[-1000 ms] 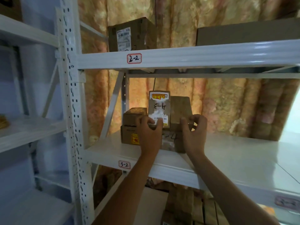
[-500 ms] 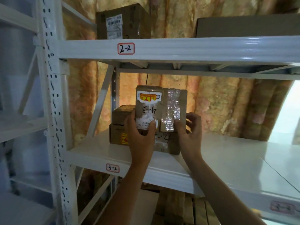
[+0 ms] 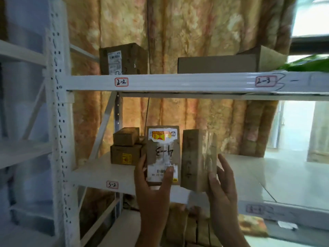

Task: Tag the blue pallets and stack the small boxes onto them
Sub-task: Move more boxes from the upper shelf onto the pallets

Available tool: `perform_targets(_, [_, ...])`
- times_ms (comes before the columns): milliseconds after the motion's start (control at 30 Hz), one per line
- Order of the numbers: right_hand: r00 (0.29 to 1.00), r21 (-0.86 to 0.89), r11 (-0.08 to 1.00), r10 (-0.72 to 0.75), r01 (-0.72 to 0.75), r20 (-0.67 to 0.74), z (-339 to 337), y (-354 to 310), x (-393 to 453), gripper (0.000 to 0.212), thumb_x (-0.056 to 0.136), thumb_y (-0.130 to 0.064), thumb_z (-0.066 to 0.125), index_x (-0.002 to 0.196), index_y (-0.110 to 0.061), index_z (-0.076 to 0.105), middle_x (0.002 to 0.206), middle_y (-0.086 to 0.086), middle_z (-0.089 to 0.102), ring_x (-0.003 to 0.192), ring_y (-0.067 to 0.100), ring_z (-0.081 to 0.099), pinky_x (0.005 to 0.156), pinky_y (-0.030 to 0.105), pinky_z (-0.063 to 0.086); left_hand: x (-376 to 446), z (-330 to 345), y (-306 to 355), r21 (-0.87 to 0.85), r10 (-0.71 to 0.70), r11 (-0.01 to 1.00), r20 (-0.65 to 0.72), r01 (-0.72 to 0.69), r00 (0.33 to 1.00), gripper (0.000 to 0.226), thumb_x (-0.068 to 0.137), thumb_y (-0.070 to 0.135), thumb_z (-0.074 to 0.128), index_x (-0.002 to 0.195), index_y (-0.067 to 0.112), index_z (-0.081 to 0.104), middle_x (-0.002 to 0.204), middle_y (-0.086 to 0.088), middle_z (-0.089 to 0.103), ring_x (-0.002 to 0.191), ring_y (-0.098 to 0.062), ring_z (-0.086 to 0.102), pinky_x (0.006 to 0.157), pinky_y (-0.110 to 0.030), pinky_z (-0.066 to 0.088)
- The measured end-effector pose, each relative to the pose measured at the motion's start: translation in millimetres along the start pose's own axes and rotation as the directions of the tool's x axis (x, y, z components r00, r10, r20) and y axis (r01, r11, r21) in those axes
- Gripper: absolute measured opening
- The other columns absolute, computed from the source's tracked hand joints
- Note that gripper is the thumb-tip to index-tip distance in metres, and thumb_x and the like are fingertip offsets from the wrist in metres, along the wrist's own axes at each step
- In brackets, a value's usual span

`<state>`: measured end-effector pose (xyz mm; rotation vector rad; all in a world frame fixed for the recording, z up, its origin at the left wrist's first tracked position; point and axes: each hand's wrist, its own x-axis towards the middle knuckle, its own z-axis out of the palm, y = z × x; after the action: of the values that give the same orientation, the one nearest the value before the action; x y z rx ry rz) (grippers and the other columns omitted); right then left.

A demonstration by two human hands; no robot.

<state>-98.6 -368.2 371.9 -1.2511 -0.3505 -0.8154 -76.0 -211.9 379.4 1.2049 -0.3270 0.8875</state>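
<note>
My left hand (image 3: 151, 186) grips a small brown box (image 3: 162, 150) with a torn white label and "4-3" written on it. Beside it, my right hand (image 3: 221, 184) holds a second small box (image 3: 197, 157), plain brown with clear tape. Both boxes are upright and lifted in front of the shelf marked 3-2 (image 3: 99, 172). Two more small boxes stay stacked on that shelf at the left: a lower one with a yellow sticker (image 3: 125, 155) and a smaller one on top (image 3: 126, 139). No blue pallet is in view.
The white metal rack has an upright post (image 3: 58, 122) at the left and an upper shelf beam marked 2-2 (image 3: 178, 82). On that shelf stand a labelled brown box (image 3: 122, 58) and a flat carton (image 3: 219, 64). Wooden slats (image 3: 192, 230) lie below.
Both hands have lifted the two boxes off the stack on shelf 3-2 and drawn them toward me. The view has tilted up and shifted right.
</note>
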Motion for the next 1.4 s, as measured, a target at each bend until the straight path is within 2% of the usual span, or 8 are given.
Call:
perform_targets(133, [0.978, 0.183, 0.962, 0.208, -0.202, -0.015, -82, -50, -49, 0.049, 0.085, -0.021, 0.070, 0.133, -0.035, 0.069, 0.136, 0.014, 0.067, 0.120, 0.035, 0.066, 0.100, 0.061, 0.050, -107, 38, 37, -0.001, -0.092, 0.996, 0.044, 0.092, 0.995, 0.069, 0.062, 0.038, 0.084, 0.124, 0.044, 0.056, 0.125, 0.021, 0.066, 0.110, -0.006, 0.067, 0.083, -0.024, 0.059])
perform_targets(300, [0.914, 0.209, 0.905, 0.396, -0.371, -0.088, -188, -115, -139, 0.075, 0.046, -0.037, 0.097, 0.112, -0.010, 0.074, 0.101, 0.021, 0.075, 0.067, 0.024, 0.075, 0.052, 0.032, 0.061, -260, 68, 70, 0.045, -0.237, 0.971, 0.147, 0.233, 0.960, 0.075, 0.060, 0.037, 0.084, 0.127, 0.048, 0.053, 0.124, 0.036, 0.060, 0.104, 0.025, 0.055, 0.077, 0.000, 0.048])
perform_targets(433, [0.853, -0.115, 0.846, 0.511, -0.521, -0.110, -270, -145, -223, 0.088, 0.054, -0.033, 0.091, 0.133, -0.035, 0.054, 0.116, -0.003, 0.076, 0.101, 0.019, 0.075, 0.071, 0.025, 0.061, -358, 75, 79, 0.076, -0.542, 0.839, 0.182, 0.538, 0.820, 0.067, 0.060, 0.050, 0.083, 0.114, 0.068, 0.048, 0.124, 0.024, 0.061, 0.098, 0.012, 0.065, 0.069, -0.012, 0.056])
perform_targets(600, [0.754, -0.174, 0.743, 0.588, -0.647, -0.293, -352, -138, -275, 0.070, 0.062, -0.056, 0.078, 0.126, -0.030, 0.065, 0.111, 0.001, 0.078, 0.100, 0.020, 0.075, 0.081, 0.038, 0.060, -436, 84, 74, 0.167, -0.668, 0.744, 0.224, 0.647, 0.710, 0.063, 0.075, 0.049, 0.084, 0.124, 0.066, 0.048, 0.130, 0.021, 0.062, 0.114, -0.004, 0.065, 0.093, -0.041, 0.059])
perform_targets(900, [0.678, 0.032, 0.736, 0.638, -0.676, -0.364, -423, -102, -292, 0.044, 0.094, -0.029, 0.050, 0.136, -0.017, 0.057, 0.117, 0.019, 0.072, 0.108, 0.035, 0.071, 0.083, 0.043, 0.061, -480, 111, 30, 0.260, -0.750, 0.660, 0.268, 0.704, 0.605, 0.069, 0.078, 0.049, 0.083, 0.138, 0.044, 0.050, 0.127, 0.017, 0.066, 0.112, -0.003, 0.066, 0.090, -0.031, 0.059])
perform_targets(1033, [0.601, 0.007, 0.650, 0.706, -0.760, -0.375, -452, -66, -286, 0.046, 0.098, -0.011, 0.037, 0.139, -0.013, 0.058, 0.121, 0.023, 0.071, 0.115, 0.041, 0.067, 0.095, 0.057, 0.055, -499, 130, -14, 0.334, -0.803, 0.595, 0.248, 0.731, 0.541, 0.054, 0.082, 0.046, 0.080, 0.124, 0.059, 0.050, 0.120, 0.022, 0.066, 0.101, 0.006, 0.067, 0.079, -0.022, 0.059])
perform_targets(1200, [0.472, 0.016, 0.538, 0.753, -0.843, -0.459, -483, -19, -256, 0.037, 0.097, -0.024, 0.044, 0.111, -0.037, 0.077, 0.100, 0.008, 0.080, 0.091, 0.018, 0.077, 0.065, 0.026, 0.060, -504, 158, -73, 0.367, -0.858, 0.513, 0.180, 0.776, 0.481, 0.051, 0.076, 0.051, 0.083, 0.119, 0.054, 0.056, 0.110, 0.035, 0.065, 0.098, 0.014, 0.063, 0.073, -0.009, 0.053])
perform_targets(1400, [0.401, 0.043, 0.481, 0.773, -0.876, -0.491, -517, 28, -209, 0.039, 0.098, -0.020, 0.040, 0.123, -0.032, 0.068, 0.104, 0.007, 0.079, 0.084, 0.019, 0.077, 0.059, 0.027, 0.058, -484, 197, -138, 0.247, -0.967, 0.212, 0.191, 0.945, 0.167, 0.054, 0.075, 0.055, 0.074, 0.125, 0.040, 0.062, 0.105, 0.004, 0.078, 0.093, -0.015, 0.075, 0.080, -0.041, 0.059])
